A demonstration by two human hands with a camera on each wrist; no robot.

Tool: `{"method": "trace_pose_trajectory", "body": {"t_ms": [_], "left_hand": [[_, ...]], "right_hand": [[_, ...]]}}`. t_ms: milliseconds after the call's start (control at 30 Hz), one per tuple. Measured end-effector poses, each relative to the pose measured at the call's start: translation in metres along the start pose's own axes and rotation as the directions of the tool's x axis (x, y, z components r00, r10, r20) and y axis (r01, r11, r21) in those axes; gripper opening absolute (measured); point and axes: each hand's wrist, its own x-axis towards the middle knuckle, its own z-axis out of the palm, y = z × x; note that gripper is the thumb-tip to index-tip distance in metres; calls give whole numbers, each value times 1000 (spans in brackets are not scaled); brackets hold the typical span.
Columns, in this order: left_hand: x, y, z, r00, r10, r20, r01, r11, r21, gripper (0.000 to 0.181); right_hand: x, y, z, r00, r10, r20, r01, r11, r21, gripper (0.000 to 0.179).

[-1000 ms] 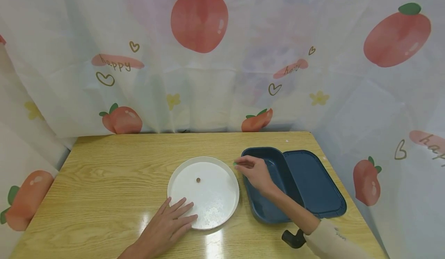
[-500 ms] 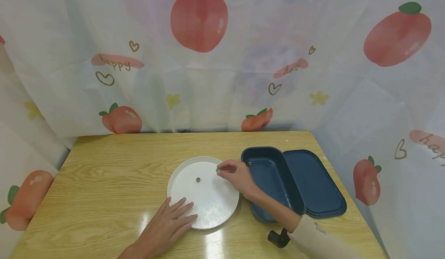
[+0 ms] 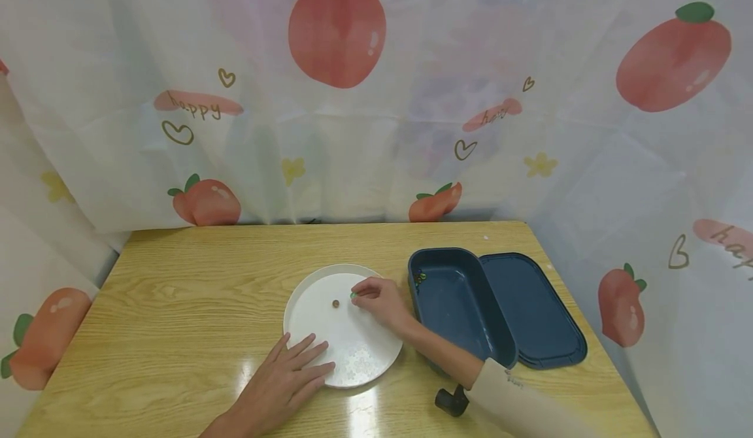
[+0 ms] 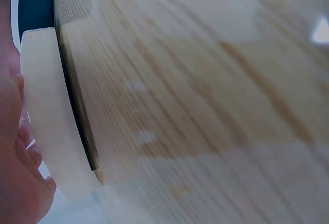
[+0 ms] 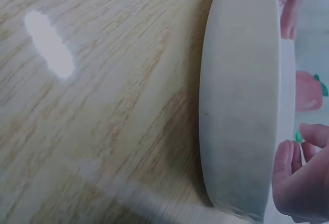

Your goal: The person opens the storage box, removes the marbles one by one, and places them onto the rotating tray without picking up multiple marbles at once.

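Note:
A round white tray (image 3: 353, 346) with a low rim rests on the wooden table. My left hand (image 3: 281, 386) lies across its near-left rim, fingers spread and straight over the tray floor. Over the tray's right half, my right hand (image 3: 381, 304) pinches a small green piece (image 3: 353, 295) between thumb and fingertips. That green piece (image 5: 298, 136) shows only partly in the right wrist view; its kind is too small to tell. Just left of those fingertips, a small round brown piece (image 3: 336, 304) sits on the tray.
To the right stands a dark blue rectangular box (image 3: 453, 307), with several small green and brown pieces (image 3: 420, 278) in its far-left corner. Beside it lies a flat dark blue lid (image 3: 529, 307). A patterned curtain (image 3: 365, 163) hangs behind the table.
My right hand has moved left from the box's edge to over the tray, carrying the green piece. Pieces in the box's corner have come into view. My left hand has stayed put.

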Motion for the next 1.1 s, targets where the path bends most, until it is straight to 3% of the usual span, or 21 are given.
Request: {"method": "trace_pose_trajectory", "body": {"t_ms": [233,500,1100], "left_hand": [[0,0,0,1000,1,8,-1,1000,0,26],[1,-1,1,999,29,-22,-28,999,27,26],[0,-1,1,999,26,-20,-26,999,26,25]], "right_hand": [[-1,1,8,999,20,33,-18,998,-61,11],[-2,7,16,998,49,44,-42,990,-132,8],[-2,10,22,999,-13,46,21,982,-186,8]]}}
